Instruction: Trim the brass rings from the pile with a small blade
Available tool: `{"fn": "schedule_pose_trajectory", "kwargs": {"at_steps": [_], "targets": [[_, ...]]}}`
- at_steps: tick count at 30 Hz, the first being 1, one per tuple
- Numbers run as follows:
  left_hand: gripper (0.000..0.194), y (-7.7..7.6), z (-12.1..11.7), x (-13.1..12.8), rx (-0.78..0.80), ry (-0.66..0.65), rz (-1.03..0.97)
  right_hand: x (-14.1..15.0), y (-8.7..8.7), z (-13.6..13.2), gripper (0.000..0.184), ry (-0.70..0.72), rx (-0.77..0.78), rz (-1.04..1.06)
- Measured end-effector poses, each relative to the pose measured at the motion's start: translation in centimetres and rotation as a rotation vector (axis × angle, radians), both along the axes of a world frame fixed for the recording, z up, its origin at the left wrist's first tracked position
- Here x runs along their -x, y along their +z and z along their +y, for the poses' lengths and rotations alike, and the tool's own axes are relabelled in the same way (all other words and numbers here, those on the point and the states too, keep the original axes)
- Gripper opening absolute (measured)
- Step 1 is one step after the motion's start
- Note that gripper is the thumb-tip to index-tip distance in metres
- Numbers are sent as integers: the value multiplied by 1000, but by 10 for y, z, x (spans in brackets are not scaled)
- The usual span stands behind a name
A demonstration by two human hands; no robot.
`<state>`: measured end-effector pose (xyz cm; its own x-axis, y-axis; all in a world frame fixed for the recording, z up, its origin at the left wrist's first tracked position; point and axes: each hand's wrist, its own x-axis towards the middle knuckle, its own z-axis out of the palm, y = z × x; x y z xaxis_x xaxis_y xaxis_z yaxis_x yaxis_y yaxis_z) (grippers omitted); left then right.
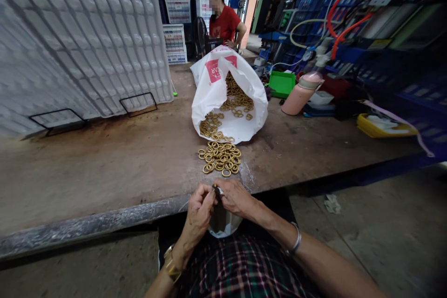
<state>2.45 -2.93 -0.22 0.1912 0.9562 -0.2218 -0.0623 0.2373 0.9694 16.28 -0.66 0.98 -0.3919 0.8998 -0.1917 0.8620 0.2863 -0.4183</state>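
In front of my body, at the table's near edge, my left hand (pixel 199 209) and my right hand (pixel 236 199) meet fingertip to fingertip. Both are closed in a pinch around something small and dark with a hint of gold; the fingers hide most of it. Just beyond them lies a loose pile of gold-coloured metal rings (pixel 223 156). More rings spill from the mouth of a white plastic sack (pixel 240 132) that rests on its side behind the pile. Below my hands, at my lap, is a pale open bag or container (pixel 225 232), partly covered by my forearms.
Stacked white ribbed trays (pixel 87 37) rise on the table (pixel 115 158) at left, beside black wire frames (pixel 139 102). To the right stand a pink bottle (pixel 301 95), a green tray (pixel 282 84) and a yellow tray (pixel 384 126). A person in red (pixel 228 23) is behind the sack.
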Motion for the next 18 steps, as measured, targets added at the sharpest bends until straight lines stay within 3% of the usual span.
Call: {"fn": "schedule_pose_trajectory", "kwargs": {"at_steps": [8, 13, 18], "targets": [[27, 11, -11, 3, 152, -85, -395, -1, 4, 12, 21, -112, -43, -106], [28, 10, -6, 7, 206, 16, -512, 9, 5, 23, 28, -146, -205, -93], [20, 7, -4, 12, 238, 70, -545, 24, 1, 34, 23, -152, -207, -203]]}}
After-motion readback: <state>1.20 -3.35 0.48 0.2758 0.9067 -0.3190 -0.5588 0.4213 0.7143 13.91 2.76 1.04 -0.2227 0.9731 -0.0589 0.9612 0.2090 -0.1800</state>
